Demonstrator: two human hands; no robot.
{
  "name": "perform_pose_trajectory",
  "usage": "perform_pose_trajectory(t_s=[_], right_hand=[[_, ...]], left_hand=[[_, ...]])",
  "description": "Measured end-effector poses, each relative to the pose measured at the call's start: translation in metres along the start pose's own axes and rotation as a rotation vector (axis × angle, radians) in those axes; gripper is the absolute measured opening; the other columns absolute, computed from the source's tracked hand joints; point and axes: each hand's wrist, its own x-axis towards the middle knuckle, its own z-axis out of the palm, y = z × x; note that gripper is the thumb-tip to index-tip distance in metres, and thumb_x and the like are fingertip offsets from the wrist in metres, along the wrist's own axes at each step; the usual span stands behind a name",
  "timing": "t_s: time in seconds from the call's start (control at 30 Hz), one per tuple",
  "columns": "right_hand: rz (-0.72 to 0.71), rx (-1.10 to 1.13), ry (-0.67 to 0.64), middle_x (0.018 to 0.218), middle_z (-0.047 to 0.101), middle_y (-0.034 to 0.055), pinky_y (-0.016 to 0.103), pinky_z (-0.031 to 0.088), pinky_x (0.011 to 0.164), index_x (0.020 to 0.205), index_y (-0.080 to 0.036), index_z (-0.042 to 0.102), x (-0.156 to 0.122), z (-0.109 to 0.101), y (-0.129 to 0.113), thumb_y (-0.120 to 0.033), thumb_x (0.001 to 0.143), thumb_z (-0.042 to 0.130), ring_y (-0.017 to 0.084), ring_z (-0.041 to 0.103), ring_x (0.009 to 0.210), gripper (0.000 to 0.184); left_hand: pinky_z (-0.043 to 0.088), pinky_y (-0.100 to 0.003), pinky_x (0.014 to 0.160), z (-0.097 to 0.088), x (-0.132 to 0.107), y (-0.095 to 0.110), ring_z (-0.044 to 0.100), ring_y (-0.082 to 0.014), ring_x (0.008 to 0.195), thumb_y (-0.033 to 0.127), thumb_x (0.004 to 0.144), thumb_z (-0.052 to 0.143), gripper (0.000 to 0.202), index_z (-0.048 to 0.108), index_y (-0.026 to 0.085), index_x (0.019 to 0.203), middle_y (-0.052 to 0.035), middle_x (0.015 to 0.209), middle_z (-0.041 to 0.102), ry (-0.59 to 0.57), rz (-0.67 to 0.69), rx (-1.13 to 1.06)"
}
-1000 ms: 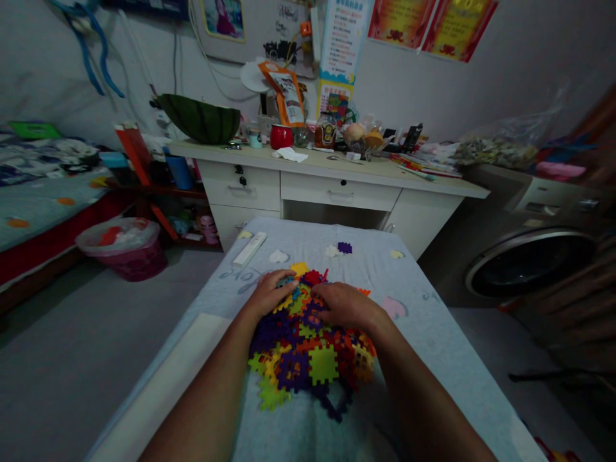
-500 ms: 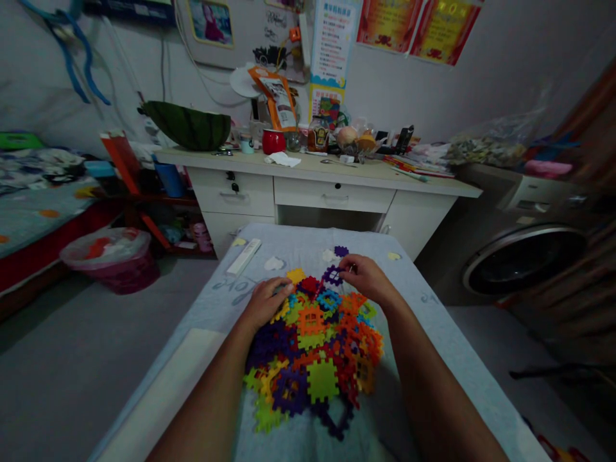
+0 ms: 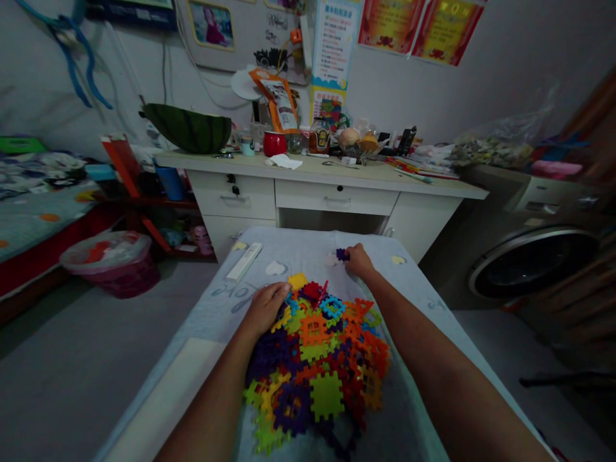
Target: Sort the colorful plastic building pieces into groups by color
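Observation:
A heap of interlocking plastic building tiles [image 3: 315, 359] in orange, purple, green, red, yellow and blue lies on the cloth-covered table [image 3: 423, 333]. My left hand [image 3: 268, 307] rests against the heap's upper left edge, fingers loosely extended, beside a yellow tile [image 3: 297, 281]. Beyond the heap, my right hand [image 3: 359, 260] is closed on a purple tile [image 3: 342, 255] near the far end of the table. Its fingertips are partly hidden behind the hand, so I cannot tell whether a second purple tile is in the grip.
A white narrow box [image 3: 244, 262] lies at the table's far left. Behind stands a white desk [image 3: 332, 186] with a watermelon half [image 3: 190, 128], a red pot [image 3: 274, 144] and jars. A washing machine [image 3: 524, 237] is on the right, a pink bin [image 3: 113, 263] on the left.
My right hand has moved away from the heap with a purple window tile, to where another purple tile lay at the table's far end. My left hand has hardly moved.

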Motion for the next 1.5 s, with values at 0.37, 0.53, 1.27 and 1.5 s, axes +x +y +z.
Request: perform_pose_trajectory(t_s=[0.37, 0.53, 1.27, 1.5], right_hand=[[-0.048, -0.016, -0.124, 0.133, 0.056, 0.0146, 0.037, 0.043, 0.1, 0.138, -0.017, 0.048, 0.018, 0.012, 0.012, -0.012, 0.07, 0.065, 0.028, 0.054, 0.12, 0.07], [-0.122, 0.01, -0.111, 0.127, 0.059, 0.012, 0.033, 0.042, 0.099, 0.129, -0.017, 0.056, 0.012, 0.01, -0.001, -0.012, 0.069, 0.067, 0.024, 0.056, 0.116, 0.061], [-0.372, 0.369, -0.291, 0.075, 0.065, 0.0008, 0.023, 0.039, 0.066, 0.081, -0.016, 0.067, -0.091, -0.051, -0.065, -0.006, 0.075, 0.057, 0.013, 0.055, 0.07, 0.015], [-0.318, 0.67, -0.295, 0.069, 0.06, -0.0026, 0.023, 0.038, 0.063, 0.077, -0.017, 0.064, -0.085, -0.067, -0.044, -0.011, 0.072, 0.058, 0.011, 0.053, 0.066, 0.01]], left_hand=[[0.044, -0.039, 0.102, 0.001, 0.0, 0.001, 0.064, -0.0258, 0.109, 0.063, 0.086, 0.04, 0.055, 0.073, 0.021, 0.1, -0.0063, 0.112, 0.073, -0.005, 0.004, -0.001], [0.044, -0.039, 0.103, 0.0, -0.001, 0.003, 0.063, -0.0258, 0.11, 0.062, 0.086, 0.042, 0.053, 0.072, 0.021, 0.1, -0.0062, 0.111, 0.073, 0.001, -0.005, -0.001], [0.046, -0.037, 0.099, 0.0, -0.002, 0.001, 0.063, -0.0258, 0.11, 0.06, 0.085, 0.045, 0.052, 0.071, 0.018, 0.103, -0.0082, 0.112, 0.072, -0.036, 0.039, 0.03], [0.046, -0.037, 0.099, 0.001, -0.004, 0.005, 0.063, -0.0251, 0.108, 0.06, 0.084, 0.048, 0.05, 0.071, 0.021, 0.104, -0.0056, 0.11, 0.073, -0.035, 0.008, 0.039]])
